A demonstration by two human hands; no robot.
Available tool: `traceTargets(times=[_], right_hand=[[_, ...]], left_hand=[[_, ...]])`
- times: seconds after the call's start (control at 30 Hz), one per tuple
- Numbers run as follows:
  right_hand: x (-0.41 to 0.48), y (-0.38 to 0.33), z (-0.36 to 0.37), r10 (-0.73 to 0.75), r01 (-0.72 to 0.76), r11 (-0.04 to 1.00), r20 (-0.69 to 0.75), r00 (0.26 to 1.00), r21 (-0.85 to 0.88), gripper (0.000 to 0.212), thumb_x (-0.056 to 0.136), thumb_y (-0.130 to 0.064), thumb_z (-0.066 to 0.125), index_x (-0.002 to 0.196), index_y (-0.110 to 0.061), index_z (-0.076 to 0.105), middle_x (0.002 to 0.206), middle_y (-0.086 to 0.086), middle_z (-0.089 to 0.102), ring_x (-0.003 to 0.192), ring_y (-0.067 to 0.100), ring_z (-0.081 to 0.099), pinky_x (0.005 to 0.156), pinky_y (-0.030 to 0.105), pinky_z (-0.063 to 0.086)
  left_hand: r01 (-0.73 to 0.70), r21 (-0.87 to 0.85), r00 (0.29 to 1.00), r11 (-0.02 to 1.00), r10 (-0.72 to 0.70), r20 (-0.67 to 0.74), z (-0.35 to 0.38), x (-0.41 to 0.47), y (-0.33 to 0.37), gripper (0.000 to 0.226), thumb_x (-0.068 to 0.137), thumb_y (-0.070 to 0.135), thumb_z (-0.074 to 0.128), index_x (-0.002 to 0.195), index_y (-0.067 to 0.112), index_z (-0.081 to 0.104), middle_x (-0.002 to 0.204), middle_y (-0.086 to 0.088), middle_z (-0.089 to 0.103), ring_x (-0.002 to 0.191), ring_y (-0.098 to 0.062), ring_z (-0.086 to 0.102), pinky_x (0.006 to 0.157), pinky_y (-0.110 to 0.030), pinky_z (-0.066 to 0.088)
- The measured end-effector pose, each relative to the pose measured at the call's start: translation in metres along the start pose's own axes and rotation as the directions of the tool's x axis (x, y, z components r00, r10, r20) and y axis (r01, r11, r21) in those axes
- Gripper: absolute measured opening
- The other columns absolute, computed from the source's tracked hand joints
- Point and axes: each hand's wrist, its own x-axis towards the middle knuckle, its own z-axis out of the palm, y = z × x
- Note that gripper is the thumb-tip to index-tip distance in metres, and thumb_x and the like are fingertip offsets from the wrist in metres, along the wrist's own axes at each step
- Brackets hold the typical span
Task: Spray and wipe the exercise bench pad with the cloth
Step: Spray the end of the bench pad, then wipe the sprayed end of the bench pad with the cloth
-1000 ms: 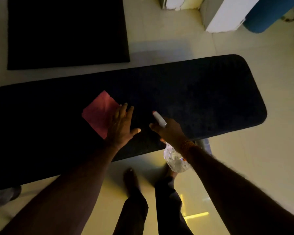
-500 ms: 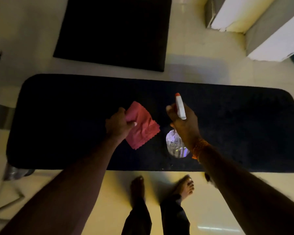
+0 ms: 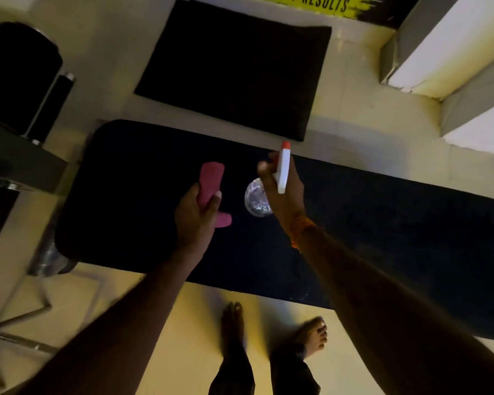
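Since half a second ago the cloth [image 3: 210,181] has gone from hanging open as a flat square to being bunched into a roll in the left hand [image 3: 196,218], lifted clear of the bench pad [image 3: 131,195], and the spray bottle [image 3: 283,169] has come up higher in the right hand [image 3: 283,195], nozzle aimed away from the person.

The pad lies across the middle of the view below both hands, a long, dark, round-cornered cushion with a faintly grained, matte cover; a few pale specks show near its near edge. The left hand grips the pink cloth in a closed fist, its ends poking out above and below. The right hand wraps the neck of the clear bottle, a finger seemingly at the white trigger under the red tip.

To spray well, I judge the nozzle should tip down toward the pad. A light mist probably suffices; the cloth then needs opening flat for long, overlapping strokes.

Beyond the pad, a black floor mat [image 3: 234,69] lies on pale tiles.
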Motion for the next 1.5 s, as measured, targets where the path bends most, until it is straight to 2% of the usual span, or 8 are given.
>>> traceTargets(times=[0.23,0.43,0.57,0.7,0.83,1.03,1.27,1.5], right_hand=[[-0.006,0.012,0.003,-0.027,0.044,0.971,0.078,0.997,-0.235,0.074,0.081,-0.039,0.085,0.139,-0.010,0.049,0.091,-0.021,0.056,0.082,-0.013,0.061,0.068,0.004,0.047],[-0.025,0.029,-0.032,0.148,-0.027,0.935,0.320,0.936,-0.353,0.096,0.075,-0.021,0.090,0.155,-0.016,0.036,0.149,0.004,0.048,0.135,0.018,0.050,0.115,0.039,0.044],[-0.059,0.056,-0.071,0.352,-0.257,0.905,0.258,0.900,-0.338,0.079,0.089,-0.034,0.079,0.154,-0.012,0.041,0.151,0.008,0.046,0.140,0.024,0.047,0.117,0.039,0.039],[-0.071,0.082,-0.108,0.644,-0.610,0.764,0.189,0.742,-0.210,0.066,0.094,-0.067,0.055,0.127,-0.011,0.065,0.120,0.007,0.070,0.114,0.026,0.067,0.090,0.040,0.058],[-0.064,0.094,-0.166,0.757,-0.832,0.554,0.414,0.505,0.002,0.072,0.089,-0.084,0.038,0.108,-0.024,0.073,0.096,0.005,0.078,0.085,0.018,0.076,0.073,0.031,0.056],[-0.024,0.121,-0.266,0.639,-0.602,0.654,0.091,0.764,0.459,0.024,0.095,-0.010,0.069,0.116,0.001,0.065,0.104,0.021,0.066,0.088,0.030,0.062,0.075,0.038,0.054],[-0.010,0.153,-0.379,0.350,-0.338,0.937,-0.198,0.916,0.093,0.049,0.096,-0.003,0.061,0.138,-0.024,0.048,0.112,0.000,0.065,0.095,0.017,0.065,0.084,0.039,0.058],[-0.006,0.190,-0.472,0.174,-0.243,0.945,-0.293,0.940,-0.217,0.041,0.090,-0.013,0.053,0.128,-0.019,0.067,0.128,0.002,0.064,0.115,0.020,0.063,0.100,0.039,0.053]], left_hand=[[0.049,-0.065,0.998,0.997,-0.047,0.036,0.005,-0.022,0.002,0.016,0.099,0.031,0.067,0.110,0.020,0.066,0.091,0.001,0.070,0.079,-0.008,0.067,0.066,-0.024,0.049],[0.207,-0.128,0.977,0.970,-0.197,0.086,0.036,-0.046,0.012,0.021,0.097,0.030,0.068,0.115,0.021,0.061,0.094,0.003,0.066,0.081,-0.011,0.065,0.068,-0.023,0.048],[0.431,-0.227,0.902,0.874,-0.406,0.149,0.074,-0.066,0.022,0.026,0.096,0.030,0.070,0.117,0.018,0.060,0.101,-0.002,0.069,0.090,-0.021,0.068,0.074,-0.030,0.054],[0.608,-0.315,0.786,0.728,-0.497,0.368,0.122,-0.089,0.032,0.028,0.097,0.035,0.068,0.120,0.020,0.063,0.105,-0.001,0.071,0.093,-0.017,0.071,0.069,-0.028,0.057],[0.694,-0.369,0.704,0.619,-0.474,0.529,0.180,-0.105,0.055,0.064,0.090,0.057,0.057,0.137,0.013,0.058,0.123,-0.020,0.071,0.104,-0.033,0.069,0.081,-0.046,0.055],[0.616,-0.301,0.765,0.727,-0.464,0.446,0.271,-0.111,0.090,0.024,0.103,0.031,0.054,0.126,0.029,0.061,0.118,-0.008,0.073,0.100,-0.022,0.072,0.085,-0.046,0.061],[-0.005,0.153,0.856,0.988,-0.075,0.512,0.373,-0.128,0.124,0.035,0.101,0.018,0.053,0.135,0.011,0.054,0.123,-0.009,0.065,0.108,-0.028,0.064,0.091,-0.041,0.051],[-0.065,0.246,0.627,0.967,-0.152,0.764,0.472,-0.142,0.152,0.054,0.092,0.009,0.060,0.143,0.025,0.051,0.130,-0.006,0.065,0.117,-0.025,0.064,0.102,-0.047,0.052]])
